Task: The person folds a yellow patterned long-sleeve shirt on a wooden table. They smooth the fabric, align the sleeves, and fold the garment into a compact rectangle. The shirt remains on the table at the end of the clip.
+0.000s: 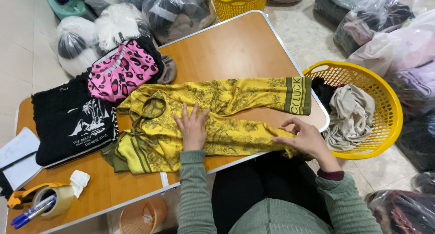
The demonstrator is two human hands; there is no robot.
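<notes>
Wooden folding desk with a metal rim carries everything; bagged clothes sit on the floor beyond its far edge and off the right edge. A yellow laundry basket stands just off the desk's right edge, holding a beige garment and some dark cloth. The yellow patterned garment lies spread across the middle of the desk toward the near edge, one sleeve running out to the right edge with its green cuff band nearly at the rim, the olive-striped hem bunched toward the near-left. A black printed t-shirt, folded, sits at the left edge, with a pink leopard-print garment touching it on the far side. Tape dispenser with blue pens is at the near-left corner, a crumpled white tissue beside it. Left hand lies flat, fingers spread wide, palm pressing the garment's middle, gripping nothing. Right hand at the near-right edge has its fingers curled, thumb and fingertips pinching a fold of the yellow fabric. Step looks like folding: body pinned, the near side gathered. Judging from this, the next move calls for carrying the pinched edge over toward the pinned middle while the flat hand holds the cloth from sliding, then squaring the sleeve.
</notes>
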